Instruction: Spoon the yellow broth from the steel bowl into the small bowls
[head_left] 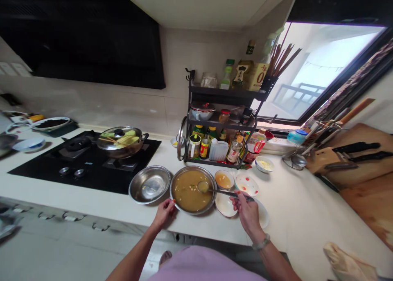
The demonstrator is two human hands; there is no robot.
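A metal basin [190,209] full of brown soup with pale bits stands on the counter in front of me. My right hand [248,210] is closed around the dark handle of a ladle [219,192], whose bowl rests in the soup near the basin's right side. At the basin's left front edge, my left hand [166,211] pinches the rim. A small bowl of soup [224,179] sits right of the basin, with a white bowl [225,204] below it and a red-patterned bowl [247,185] beyond. Another white dish [263,214] is partly hidden by my right hand.
An empty metal basin [149,185] stands on the left, beside the black stove [101,172] with a lidded pan [121,144] on it. Behind is a black rack [225,123] of bottles. Knives in a block [322,160] and a cloth [346,262] lie right.
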